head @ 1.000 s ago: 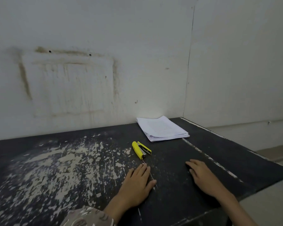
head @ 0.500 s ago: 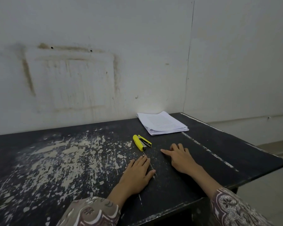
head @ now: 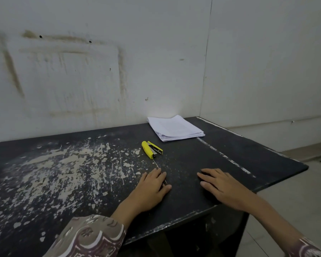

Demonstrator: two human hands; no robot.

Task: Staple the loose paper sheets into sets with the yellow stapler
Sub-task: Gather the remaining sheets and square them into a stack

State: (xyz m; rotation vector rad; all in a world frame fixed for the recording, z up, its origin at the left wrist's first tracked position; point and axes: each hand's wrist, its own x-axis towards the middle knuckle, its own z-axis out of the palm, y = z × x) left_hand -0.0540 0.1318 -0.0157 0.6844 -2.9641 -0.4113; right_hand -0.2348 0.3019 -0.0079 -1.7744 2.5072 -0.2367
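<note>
Yellow stapler (head: 152, 149) lies on a worn black desk (head: 67, 173), its jaws slightly apart, untouched and a little beyond the person's left hand (head: 152, 189). A stack of loose white paper sheets (head: 175, 128) rests farther back near the wall, well apart from both hands. No sheets look stapled or separated yet, so the task appears to be at its very start. Left hand rests palm down on the desk, fingers straight and together, pointing toward the stapler; its grip is released and holds nothing. Right hand (head: 221, 186) also lies flat, palm down, fingers relaxed and angled inward, grip released. Patterned sleeves cover both forearms near the bottom edge. The next move likely calls for reaching forward to the stack, lifting off a few sheets, squaring their edges, and then taking up the stapler.
</note>
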